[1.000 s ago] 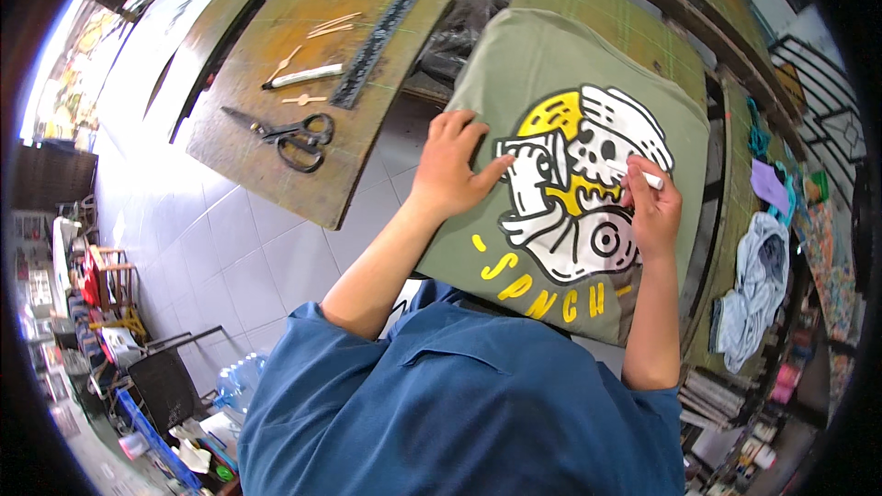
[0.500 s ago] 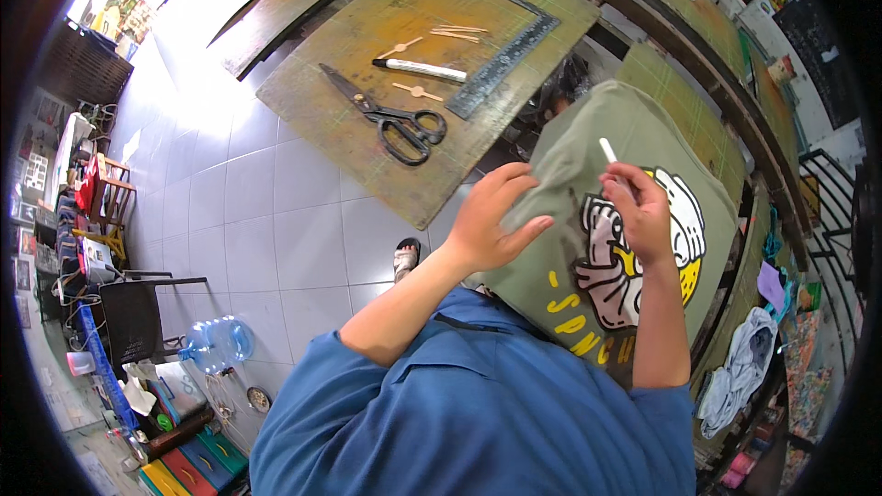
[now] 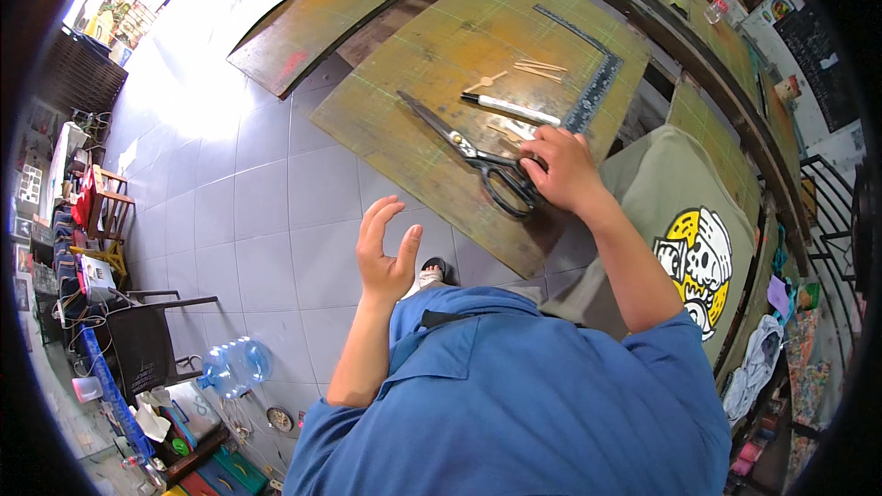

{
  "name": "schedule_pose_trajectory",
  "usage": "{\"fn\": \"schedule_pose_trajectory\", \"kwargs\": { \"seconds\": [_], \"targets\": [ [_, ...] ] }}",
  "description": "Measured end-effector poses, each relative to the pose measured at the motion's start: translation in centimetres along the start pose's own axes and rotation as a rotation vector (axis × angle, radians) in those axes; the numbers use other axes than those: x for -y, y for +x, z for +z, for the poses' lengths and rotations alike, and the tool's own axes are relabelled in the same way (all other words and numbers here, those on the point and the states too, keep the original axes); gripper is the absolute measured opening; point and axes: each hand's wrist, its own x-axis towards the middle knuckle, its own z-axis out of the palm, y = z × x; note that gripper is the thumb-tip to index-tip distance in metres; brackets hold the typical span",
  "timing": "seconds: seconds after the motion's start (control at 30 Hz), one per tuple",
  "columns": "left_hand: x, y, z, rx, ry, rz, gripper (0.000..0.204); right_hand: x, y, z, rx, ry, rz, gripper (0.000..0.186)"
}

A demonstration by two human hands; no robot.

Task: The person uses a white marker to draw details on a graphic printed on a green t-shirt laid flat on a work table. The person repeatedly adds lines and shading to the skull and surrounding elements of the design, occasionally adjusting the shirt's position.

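My left hand (image 3: 388, 253) is raised over the floor with fingers apart and curled, holding nothing. My right hand (image 3: 560, 170) is on the worktop (image 3: 386, 133), fingers curled beside the handles of black scissors (image 3: 505, 186). A white object (image 3: 522, 127) shows just by its fingertips, partly hidden; what it grips is unclear. Above lie a white black-capped marker (image 3: 505, 109), thin wooden sticks (image 3: 540, 68) and a metal set square (image 3: 593, 83). An olive T-shirt (image 3: 684, 165) with a skull print drapes over a board at the right.
Grey tiled floor (image 3: 257, 248) lies left and below. A black chair (image 3: 138, 349), a large water bottle (image 3: 234, 367) and stored items line the lower left. Other boards on a rack (image 3: 326, 9) run along the top. Light blue cloth (image 3: 753, 367) hangs at the right.
My right hand has left the printed shirt for the worktop by the scissors; the white pen it held is no longer clearly visible. My left hand has lifted off the shirt. The view has shifted leftward.
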Motion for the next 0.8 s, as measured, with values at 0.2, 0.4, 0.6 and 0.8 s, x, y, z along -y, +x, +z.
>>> {"fn": "schedule_pose_trajectory", "kwargs": {
  "seconds": [0.2, 0.4, 0.6, 0.8],
  "targets": [
    [4.0, 3.2, -2.8, 0.021, -0.051, 0.000, 0.030, 0.4, 0.1, 0.5, -0.068, 0.055, 0.009, 0.015],
    [5.9, 7.6, -3.1, 0.088, -0.097, 0.068, 0.028, 2.4, -2.1, -1.5, -0.403, 0.296, 0.192, 0.007],
    [6.4, 8.5, -0.5, 0.207, -0.225, 0.095, 0.027, 3.9, -8.7, -2.4, -0.720, 0.509, 0.598, 0.009],
    [3.2, 8.7, 2.6, 0.353, -0.360, 0.231, 0.033, 6.2, -17.6, -2.1, -1.068, 0.464, 0.975, 0.015]
  ]
}}
